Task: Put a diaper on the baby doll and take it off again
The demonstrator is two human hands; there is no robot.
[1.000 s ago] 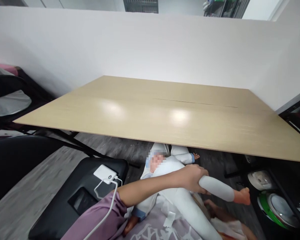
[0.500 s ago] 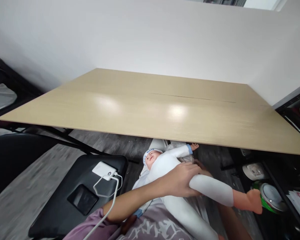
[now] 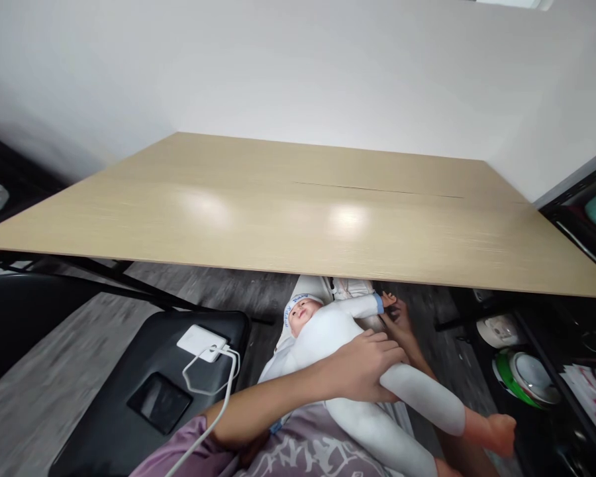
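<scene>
Tabletop (image 3: 278,212): smooth wood-look, glossy under glare. Baby doll (image 3: 328,331): matt cloth suit (image 3: 422,391), smooth plastic-looking foot (image 3: 501,434). Power bank (image 3: 196,339): smooth plastic. Phone (image 3: 161,403): glossy, glass-like. Padded seat (image 3: 104,411): leather-like, low sheen. Wall (image 3: 298,73): smooth, matt. Floor (image 3: 99,351): wood-grain look. Sleeve (image 3: 193,450): creased cloth.

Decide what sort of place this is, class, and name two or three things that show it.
Indoors, perhaps a small workroom, though home or office cannot be told: a wood-toned table stands by a pale wall, and a black padded seat is near its front edge.
</scene>
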